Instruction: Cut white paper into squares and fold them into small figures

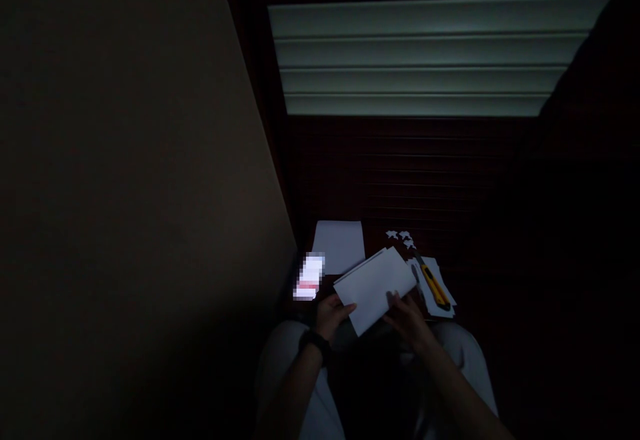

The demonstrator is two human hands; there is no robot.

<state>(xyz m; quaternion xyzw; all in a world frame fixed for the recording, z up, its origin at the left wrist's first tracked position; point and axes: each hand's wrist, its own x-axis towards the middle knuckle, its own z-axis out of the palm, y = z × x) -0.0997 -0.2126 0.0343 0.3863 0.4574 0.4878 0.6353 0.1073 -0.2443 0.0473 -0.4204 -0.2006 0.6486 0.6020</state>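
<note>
Both hands hold a folded white sheet of paper (375, 288) tilted above my lap, its edge showing more than one layer. My left hand (333, 315) grips the lower left corner, thumb on top; a dark watch or band is on that wrist. On the lower right side, my right hand (406, 313) pinches the paper between thumb and fingers. Close to the right hand, a yellow utility knife (435, 287) lies on some white paper pieces (447, 275). The undersides of both hands are hard to see in the dim light.
On the small dark table are a flat white sheet (339, 243), a lit, blurred-out phone-like screen (309, 277) and several small white paper cutouts (401, 237). A wall (175, 160) stands close on the left. Beyond the table is a slatted panel (420, 60).
</note>
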